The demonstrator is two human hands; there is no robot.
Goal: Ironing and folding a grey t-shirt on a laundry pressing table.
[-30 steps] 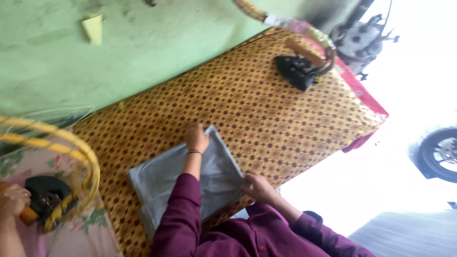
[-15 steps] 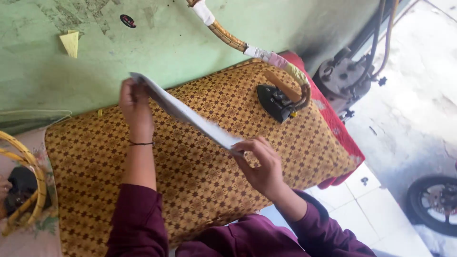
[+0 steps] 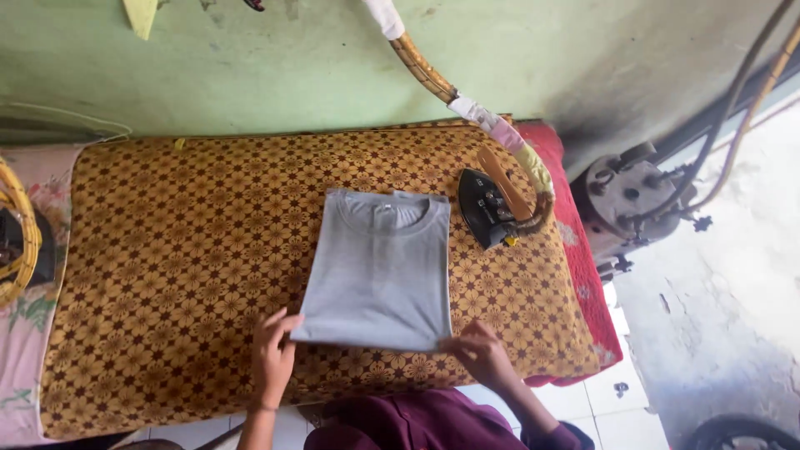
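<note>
Pinched lightly at its two near corners, the folded grey T-shirt (image 3: 379, 268) is held down on the brown patterned ironing pad (image 3: 192, 258): the left hand (image 3: 273, 354) has its fingers on the near left corner, and the right hand (image 3: 482, 352) has its fingertips on the near right corner. Neither hand is clenched; whether cloth is actually gripped between the fingers or merely pressed flat cannot be told. Half a second earlier the garment was lifted off the pad, stretched edge-on between the raised hands; a second ago it was lying as a looser bundle under the hands. Now it is laid out as a neat rectangle in the middle of the pad, collar turned toward the green wall (image 3: 275, 67) and sleeves tucked out of sight, so the lift appears to have been a flip and a lay-down, and the fold is judged to be essentially complete, with only a last smoothing of the near edge in hand. Just beside the shirt's far right corner, apart from it, a black iron (image 3: 486, 208) is resting on the pad with its hose arching up to the wall. A red cloth (image 3: 583, 267) is showing under the pad's right end, and a yellow coiled hose (image 3: 18, 233) is seen at the left edge.
</note>
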